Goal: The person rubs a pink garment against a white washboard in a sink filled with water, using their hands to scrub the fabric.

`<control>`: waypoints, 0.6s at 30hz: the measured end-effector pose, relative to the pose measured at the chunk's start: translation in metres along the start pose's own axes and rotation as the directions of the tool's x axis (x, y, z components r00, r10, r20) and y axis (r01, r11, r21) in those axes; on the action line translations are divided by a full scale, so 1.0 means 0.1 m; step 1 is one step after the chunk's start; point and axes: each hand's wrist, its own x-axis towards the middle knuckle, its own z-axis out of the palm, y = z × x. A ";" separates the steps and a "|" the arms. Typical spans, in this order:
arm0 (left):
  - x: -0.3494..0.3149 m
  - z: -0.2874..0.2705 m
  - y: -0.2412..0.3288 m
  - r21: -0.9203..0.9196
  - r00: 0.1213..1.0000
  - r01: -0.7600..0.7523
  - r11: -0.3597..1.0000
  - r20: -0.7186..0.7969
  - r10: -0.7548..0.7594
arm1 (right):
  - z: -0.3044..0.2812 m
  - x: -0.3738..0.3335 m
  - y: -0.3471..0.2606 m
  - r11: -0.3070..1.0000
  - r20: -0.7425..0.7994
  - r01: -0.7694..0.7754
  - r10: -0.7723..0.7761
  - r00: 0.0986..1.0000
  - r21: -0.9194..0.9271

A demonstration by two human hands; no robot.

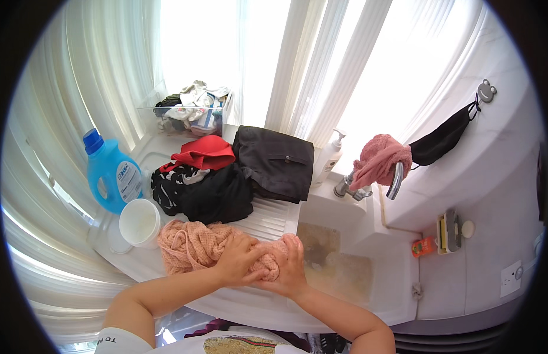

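A blue detergent bottle [112,156] is standing at the far left of my white worktop [272,218], with a white plastic tub [132,215] sitting just beside it. Behind them, a clear plastic bin [153,123] is holding a heap of mixed clothes. In front of the bin, a black-and-white patterned garment [165,192], a red garment [206,153] and a black garment [221,197] are lying bunched together. Nearer me, a peach waffle-textured cloth [191,245] is lying crumpled along the worktop, its right end reaching the sink's edge. My left hand [238,259] is grasping it from above, fingers curling over the folds. Folded dark grey trousers [274,162] are lying beyond. My right hand [290,271] is clasping the cloth's right end, fingers wrapping around it, close beside my left. A white pump bottle [328,159] is standing behind the sink [395,283], which is holding cloudy water [347,274]. A dusty-pink cloth [380,159] is draping over the chrome faucet [396,183]. Farther right, a black face mask [445,141] is hanging from a grey frog-shaped hook [487,91] on the wall.
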 end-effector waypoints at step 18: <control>-0.21 0.02 0.04 -0.064 0.989 -0.130 0.989 -0.086 0.124 | 0.03 -0.08 -0.09 0.966 -0.091 0.258 -0.257 0.962 -0.004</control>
